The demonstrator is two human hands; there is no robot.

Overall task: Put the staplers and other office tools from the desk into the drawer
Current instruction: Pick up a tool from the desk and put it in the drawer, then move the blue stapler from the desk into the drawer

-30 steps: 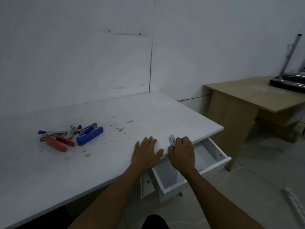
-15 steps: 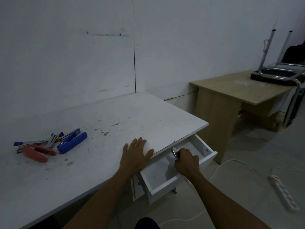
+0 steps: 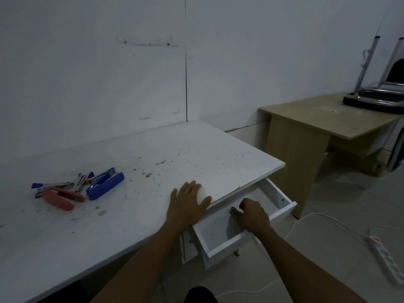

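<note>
White laminate is spreading out under my left hand (image 3: pixel 188 204), which is lying flat and open, fingers spread, on the surface (image 3: pixel 153 154) right at its front edge, gripping nothing. My right hand (image 3: pixel 253 216) is reaching down into the open drawer (image 3: pixel 282 199) just below that edge, and its grip is closing around a small metal office tool (image 3: pixel 233 212); only the tool's dark, shiny tip is showing past my fingers, so I cannot tell exactly what kind it is. The tool is sitting low inside the drawer, over the bare white bottom, though I cannot tell whether it is touching it.

Well apart from both hands, toward the left side of the surface, the remaining tools are lying in a loose cluster: a blue stapler (image 3: pixel 105 185) nearest me on the right of the pile, a red stapler (image 3: pixel 59 196) at the front left, a purple-handled tool (image 3: pixel 51 184) behind it, and a few thin metal pieces (image 3: pixel 79 182) between them, all touching or overlapping. Brown specks are dotting the surface between the pile and my left hand.

Off to the right, a wooden desk (image 3: pixel 317 119) is standing against the wall with an upturned chair (image 3: pixel 376 99) resting on it, and a white power strip (image 3: pixel 384 256) is lying on the floor with its cable trailing.
</note>
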